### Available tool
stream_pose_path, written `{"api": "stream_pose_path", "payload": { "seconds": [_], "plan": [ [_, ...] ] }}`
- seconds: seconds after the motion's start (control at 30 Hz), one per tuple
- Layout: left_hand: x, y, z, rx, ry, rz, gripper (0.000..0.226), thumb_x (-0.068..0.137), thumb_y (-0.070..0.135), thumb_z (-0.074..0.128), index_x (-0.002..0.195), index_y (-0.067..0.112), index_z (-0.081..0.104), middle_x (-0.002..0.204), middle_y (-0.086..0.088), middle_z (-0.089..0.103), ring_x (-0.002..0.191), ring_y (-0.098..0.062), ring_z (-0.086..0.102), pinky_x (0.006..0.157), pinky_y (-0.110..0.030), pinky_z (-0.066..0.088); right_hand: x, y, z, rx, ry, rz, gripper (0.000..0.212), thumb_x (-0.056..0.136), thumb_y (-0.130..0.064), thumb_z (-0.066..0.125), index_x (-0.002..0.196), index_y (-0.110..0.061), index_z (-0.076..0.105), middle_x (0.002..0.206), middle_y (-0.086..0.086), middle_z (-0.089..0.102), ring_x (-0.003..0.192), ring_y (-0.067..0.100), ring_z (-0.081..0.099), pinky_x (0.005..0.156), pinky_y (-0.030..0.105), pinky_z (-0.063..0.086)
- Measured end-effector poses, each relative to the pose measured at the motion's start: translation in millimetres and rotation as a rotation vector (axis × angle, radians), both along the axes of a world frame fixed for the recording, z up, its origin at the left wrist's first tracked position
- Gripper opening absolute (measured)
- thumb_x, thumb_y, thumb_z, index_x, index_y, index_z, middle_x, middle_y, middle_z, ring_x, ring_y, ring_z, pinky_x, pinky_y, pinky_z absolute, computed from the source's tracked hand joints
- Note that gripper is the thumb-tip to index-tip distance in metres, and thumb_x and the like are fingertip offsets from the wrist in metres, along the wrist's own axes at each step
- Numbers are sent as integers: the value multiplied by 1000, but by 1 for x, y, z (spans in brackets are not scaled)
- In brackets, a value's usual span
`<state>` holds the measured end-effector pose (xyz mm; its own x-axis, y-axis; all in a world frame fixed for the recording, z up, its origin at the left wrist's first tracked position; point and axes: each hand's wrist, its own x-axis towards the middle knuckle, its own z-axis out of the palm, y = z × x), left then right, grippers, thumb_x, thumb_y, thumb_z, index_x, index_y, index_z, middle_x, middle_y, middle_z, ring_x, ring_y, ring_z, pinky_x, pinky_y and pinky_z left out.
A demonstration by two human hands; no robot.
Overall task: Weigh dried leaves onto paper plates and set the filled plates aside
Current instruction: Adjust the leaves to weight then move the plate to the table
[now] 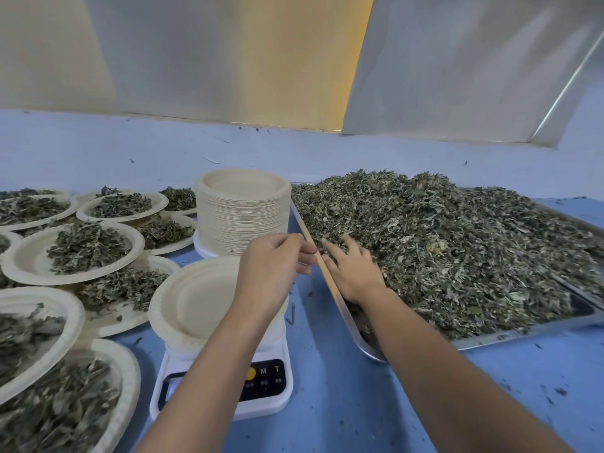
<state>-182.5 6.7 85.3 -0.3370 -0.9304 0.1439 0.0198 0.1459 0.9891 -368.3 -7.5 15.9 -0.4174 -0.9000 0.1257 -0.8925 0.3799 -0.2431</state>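
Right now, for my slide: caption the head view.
Right hand rests on dried green leaves; empty beige paper plate on white scale.

Left forearm (209, 371) and right forearm (434, 364) both come in bare from the near edge and angle toward the middle, so the hands end up just beside each other. Left hand (274, 266) is knuckles-up, fingers curled in toward the thumb, tips pointing right. Right hand (354, 273) is palm-down, fingers straight and fanned out, pointing far and a bit left.

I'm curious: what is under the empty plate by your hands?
A white scale sits under the empty plate. Its buttons show; the plate hides its top, and the left arm covers part of its front.
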Motion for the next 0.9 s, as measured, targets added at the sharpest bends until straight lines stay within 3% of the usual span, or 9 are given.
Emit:
{"api": "stream_pose_path", "payload": {
  "seconds": [0.2, 0.4, 0.47, 0.57, 0.63, 0.7, 0.8, 0.83, 0.9],
  "plan": [
    [2, -1, 1, 10, -7, 14, 33, 91, 15, 49, 65, 16, 70, 61, 2, 69, 56, -11, 62, 63, -27, 46, 6, -1, 3, 109, 147, -26, 36, 103, -33, 29, 133, -16, 41, 135, 12, 39, 127, 37, 33, 99, 53, 34],
    [4, -4, -2, 29, -8, 10, 32, 91, 16, 49, 68, 14, 70, 63, 2, 70, 56, -10, 63, 62, -25, 47, 0, -2, 5, -121, 91, -52, 29, 102, -16, 33, 124, -3, 47, 127, 17, 47, 118, 34, 42, 95, 42, 38],
    [4, -6, -3, 37, -9, 6, 32, 92, 16, 49, 69, 14, 71, 63, 1, 70, 55, -9, 63, 59, -22, 47, -4, -3, 12, -353, -86, -99, 28, 102, -14, 35, 120, -1, 52, 118, 17, 53, 103, 29, 49, 87, 37, 41],
    [5, -7, -5, 40, -4, 9, 31, 91, 15, 49, 70, 12, 71, 64, 0, 70, 54, -9, 62, 57, -20, 47, -9, 0, 24, -604, -428, -185, 30, 103, -21, 36, 119, -4, 55, 93, 6, 59, 66, 11, 47, 54, 15, 39],
    [6, -9, -5, 46, 12, 21, 29, 90, 15, 49, 71, 12, 71, 66, -1, 71, 57, -11, 63, 56, -19, 47, -10, 5, 32, -713, -580, -224, 31, 103, -23, 36, 122, -6, 54, 80, -5, 54, 58, 8, 47, 45, 14, 39],
    [8, -11, -5, 62, 45, 45, 28, 89, 14, 49, 71, 12, 71, 67, -2, 72, 60, -12, 64, 58, -19, 47, -7, 10, 43, -813, -765, -254, 31, 104, -26, 35, 122, -11, 54, 84, -9, 53, 76, 7, 55, 60, 23, 47],
    [13, -16, -3, 142, 146, 113, 27, 91, 14, 46, 79, 9, 70, 71, -2, 71, 66, -12, 64, 66, -24, 49, 4, 8, 61, -884, -1123, -246, 25, 103, -27, 36, 113, -18, 56, 110, 0, 62, 98, 19, 60, 85, 33, 50],
    [15, -17, -3, 189, 198, 121, 27, 92, 14, 44, 83, 8, 69, 74, -3, 71, 68, -12, 64, 68, -24, 49, 11, 7, 67, -891, -1234, -228, 25, 103, -27, 37, 113, -16, 57, 112, 4, 63, 103, 23, 61, 90, 38, 51],
    [19, -19, -2, 301, 290, 109, 24, 93, 14, 43, 88, 8, 66, 83, -4, 70, 75, -13, 64, 67, -23, 51, 27, 5, 81, -909, -1424, -167, 26, 102, -26, 41, 114, -13, 60, 101, 6, 67, 98, 26, 65, 80, 39, 55]
  ]
}}
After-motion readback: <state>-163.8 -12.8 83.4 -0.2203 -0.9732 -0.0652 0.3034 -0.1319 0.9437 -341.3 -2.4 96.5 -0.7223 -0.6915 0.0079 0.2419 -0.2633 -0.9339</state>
